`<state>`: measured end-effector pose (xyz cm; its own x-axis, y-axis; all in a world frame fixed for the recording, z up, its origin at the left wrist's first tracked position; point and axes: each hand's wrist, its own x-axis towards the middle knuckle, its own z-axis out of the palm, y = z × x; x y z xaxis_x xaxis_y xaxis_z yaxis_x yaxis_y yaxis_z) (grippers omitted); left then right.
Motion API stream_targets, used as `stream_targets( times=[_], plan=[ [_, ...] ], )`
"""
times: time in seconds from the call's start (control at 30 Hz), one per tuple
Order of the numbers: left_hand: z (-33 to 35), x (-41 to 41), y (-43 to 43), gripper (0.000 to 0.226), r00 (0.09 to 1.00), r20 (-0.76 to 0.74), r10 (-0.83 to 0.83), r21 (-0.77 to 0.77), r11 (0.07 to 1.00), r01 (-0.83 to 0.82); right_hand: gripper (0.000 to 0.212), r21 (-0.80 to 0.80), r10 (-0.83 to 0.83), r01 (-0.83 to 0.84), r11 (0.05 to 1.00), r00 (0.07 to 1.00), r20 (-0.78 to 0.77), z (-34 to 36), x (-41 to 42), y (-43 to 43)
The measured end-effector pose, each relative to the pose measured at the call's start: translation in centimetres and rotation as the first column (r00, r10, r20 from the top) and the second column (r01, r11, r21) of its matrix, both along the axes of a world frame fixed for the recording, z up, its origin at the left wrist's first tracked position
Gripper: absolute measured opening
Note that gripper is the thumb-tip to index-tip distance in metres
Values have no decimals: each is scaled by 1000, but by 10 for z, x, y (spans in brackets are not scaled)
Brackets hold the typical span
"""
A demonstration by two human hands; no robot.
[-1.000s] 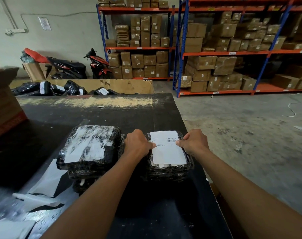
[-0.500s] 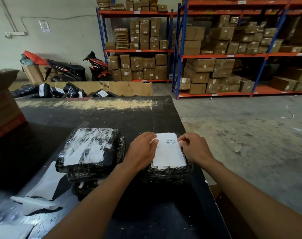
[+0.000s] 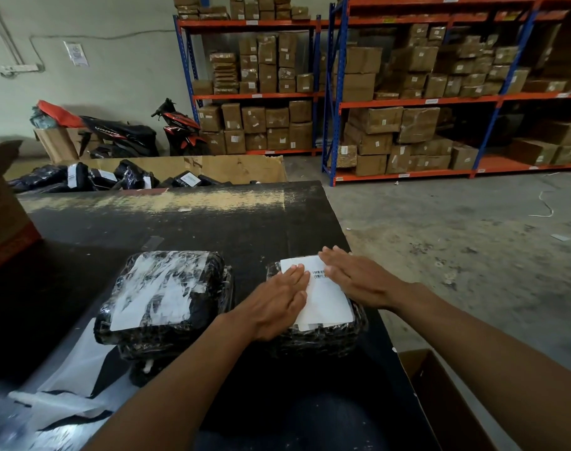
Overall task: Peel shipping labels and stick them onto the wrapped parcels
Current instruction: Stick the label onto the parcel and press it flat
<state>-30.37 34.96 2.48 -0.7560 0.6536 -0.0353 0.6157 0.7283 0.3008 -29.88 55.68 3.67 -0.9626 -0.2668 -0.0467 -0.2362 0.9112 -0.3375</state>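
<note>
Black crinkly shrink-wrap covered the lumpy parcel (image 3: 323,340) sitting close to the right edge of the scuffed dark bench (image 3: 212,222), with a smooth white rectangular label (image 3: 328,304) on top. Left hand (image 3: 277,304) and right hand (image 3: 355,281) both pressed flat on that label, fingers (image 3: 297,278) straight and together, gripping nothing. Just beside it on the left sat a second wrapped parcel (image 3: 167,297) with a wrinkly label, and limp white sheets (image 3: 72,379) crowded the near left corner.

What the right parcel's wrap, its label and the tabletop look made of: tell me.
Parcel wrap: glossy black plastic film, probably; it crinkles and glints.
Label: matte white paper, seemingly; printed barcode.
Tabletop: black-coated board, perhaps wood; pale worn strip at far edge.
</note>
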Motion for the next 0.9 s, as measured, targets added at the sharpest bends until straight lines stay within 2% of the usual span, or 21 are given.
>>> stream_targets(
  times=[0.23,0.37,0.43,0.6,0.77,0.9],
  plan=[
    [-6,-4,-1,52,1000,-12,16,21,1000,-16,49,49,96,-95,994,995,-10,-10,-14,0],
    [-6,-7,-1,51,999,28,32,45,998,-33,47,56,-44,47,997,997,-58,-9,-15,25],
    [-6,-8,1,50,998,44,41,50,998,-44,48,58,-63,68,996,995,-75,-5,-19,17],
    [-6,-6,-2,51,996,65,53,63,996,-58,49,74,103,-101,992,994,-27,-9,-24,-7],
    [-4,-5,2,50,996,52,68,67,995,-71,45,76,-13,18,997,998,-65,-7,-20,14],
    [-5,-2,1,51,998,28,64,61,996,-65,49,74,81,-77,994,995,-59,-8,-20,-10]
  ],
)
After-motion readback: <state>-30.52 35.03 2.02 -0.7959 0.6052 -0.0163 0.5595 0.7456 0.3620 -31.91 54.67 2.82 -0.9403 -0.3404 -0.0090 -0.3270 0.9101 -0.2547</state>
